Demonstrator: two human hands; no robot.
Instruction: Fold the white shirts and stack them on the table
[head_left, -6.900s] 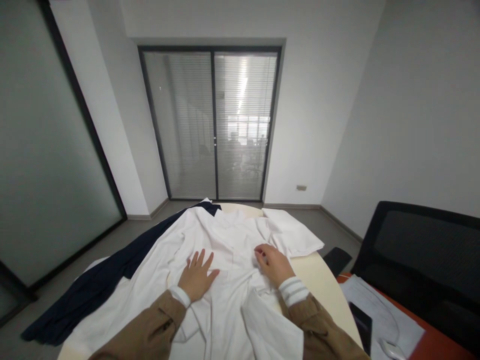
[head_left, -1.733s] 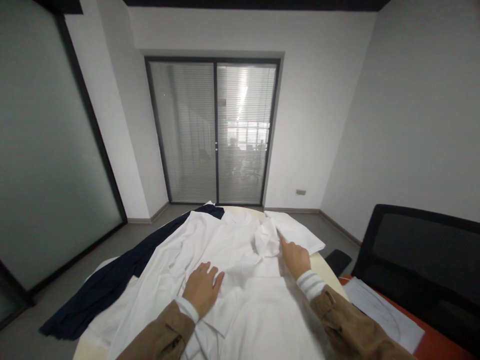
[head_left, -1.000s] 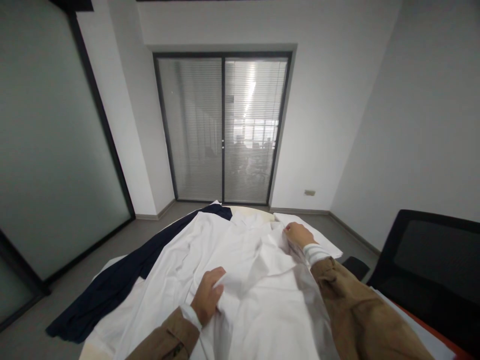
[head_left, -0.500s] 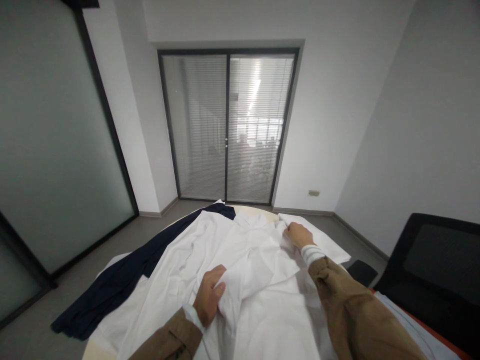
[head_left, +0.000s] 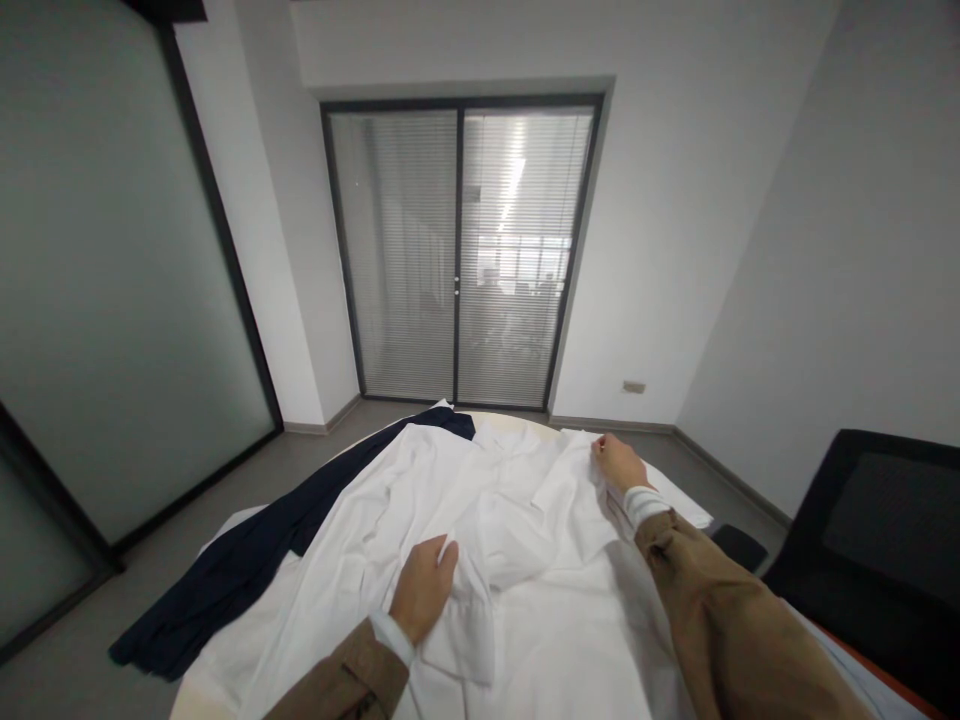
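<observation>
A white shirt (head_left: pixel 547 620) lies spread over a round pale table (head_left: pixel 196 700). My left hand (head_left: pixel 426 590) is closed on a fold of it near the middle, thumb pressed against the fingers. Farther out on the right, my right hand (head_left: pixel 619 463) pinches the shirt's cloth close to the table's far right edge. Between the two hands the fabric is rumpled. Dark navy clothing (head_left: pixel 247 560) lies along the left side of the table, partly under the white cloth.
A black mesh chair (head_left: pixel 870 530) stands to the right. Ahead is a glazed panel with blinds (head_left: pixel 457 260), and a frosted glass partition (head_left: pixel 127 280) stands at the left. A small wall socket (head_left: pixel 634 387) sits low on the far wall.
My right hand has moved a little to the right, drawing the cloth with it. The fold by my left hand has dropped and now hangs flatter to its right.
</observation>
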